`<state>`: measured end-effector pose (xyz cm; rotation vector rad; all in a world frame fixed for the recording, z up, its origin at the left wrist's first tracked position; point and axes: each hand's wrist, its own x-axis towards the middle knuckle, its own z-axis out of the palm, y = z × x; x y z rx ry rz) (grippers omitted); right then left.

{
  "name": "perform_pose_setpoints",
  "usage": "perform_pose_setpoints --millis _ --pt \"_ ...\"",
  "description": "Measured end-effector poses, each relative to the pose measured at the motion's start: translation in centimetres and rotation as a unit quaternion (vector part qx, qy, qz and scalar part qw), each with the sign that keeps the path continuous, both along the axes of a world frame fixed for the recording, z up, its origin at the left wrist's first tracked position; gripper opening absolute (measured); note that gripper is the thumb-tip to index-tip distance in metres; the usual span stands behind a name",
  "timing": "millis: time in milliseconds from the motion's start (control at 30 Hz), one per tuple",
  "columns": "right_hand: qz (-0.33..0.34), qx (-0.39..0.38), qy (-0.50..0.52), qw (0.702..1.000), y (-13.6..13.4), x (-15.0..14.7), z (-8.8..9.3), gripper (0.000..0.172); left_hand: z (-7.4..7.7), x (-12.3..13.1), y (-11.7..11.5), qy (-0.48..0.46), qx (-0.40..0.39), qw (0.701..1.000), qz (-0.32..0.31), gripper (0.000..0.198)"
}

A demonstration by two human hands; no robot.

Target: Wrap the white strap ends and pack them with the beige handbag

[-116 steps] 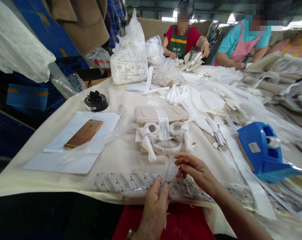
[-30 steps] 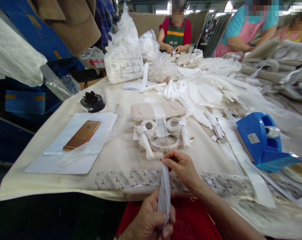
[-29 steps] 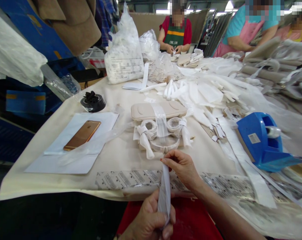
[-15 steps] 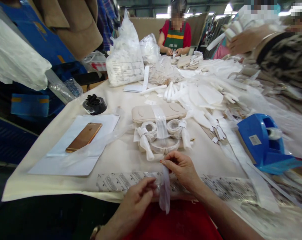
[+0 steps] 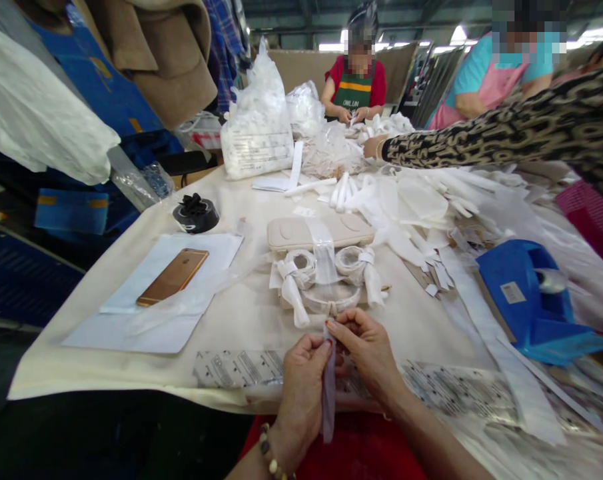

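A beige handbag (image 5: 281,233) lies on the table in front of me. A clear band runs over its middle, and its coiled straps and handle are wrapped in thin white sheet. Between my hands hangs a narrow translucent white strip (image 5: 329,407), its upper end close to the bag's near side. My right hand (image 5: 364,343) pinches the strip near its top. Just below, my left hand (image 5: 306,373) has thumb and fingers closed on the same strip. Whether the strip is joined to the bag, I cannot tell.
A phone (image 5: 172,277) rests on white paper (image 5: 146,333) at left, near a black tape roll (image 5: 196,215). On the right stands a blue tape dispenser (image 5: 526,300) among white strips. Behind are stuffed bags (image 5: 256,127); a co-worker's patterned sleeve (image 5: 461,143) reaches across from the right.
My left hand has moved up and right and taken hold of the strip. My right hand still pinches its top. A co-worker's arm now stretches farther across the table.
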<state>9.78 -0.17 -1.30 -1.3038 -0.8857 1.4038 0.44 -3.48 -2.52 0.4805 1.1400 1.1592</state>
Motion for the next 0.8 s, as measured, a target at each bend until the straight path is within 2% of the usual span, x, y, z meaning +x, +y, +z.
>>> perform_pose_setpoints --millis 200,333,500,600,700,800 --pt "0.031 -0.049 0.051 0.997 -1.0 0.9 -1.0 0.032 0.6 0.1 0.2 0.099 0.009 0.995 0.008 0.023" --pt "0.053 -0.069 0.097 0.992 -1.2 0.2 -1.6 0.031 -0.1 0.3 0.0 0.140 0.025 0.990 0.021 0.026" --pt "0.014 -0.084 0.141 0.986 -1.0 -0.8 -0.9 0.039 -1.6 -0.2 -0.5 0.270 0.126 0.954 0.031 0.025" --pt "0.007 -0.090 0.140 0.986 -1.0 -0.7 -0.7 0.037 -1.6 -0.5 -0.5 0.325 0.151 0.934 0.016 0.028" --pt "0.007 -0.090 0.144 0.986 -1.1 -0.5 -1.0 0.034 -1.1 -0.6 -0.4 0.340 0.139 0.930 0.016 0.035" --pt "0.021 -0.084 0.156 0.984 -1.1 -0.3 -1.3 0.030 -0.7 -0.5 -0.3 0.317 0.112 0.941 0.018 0.042"
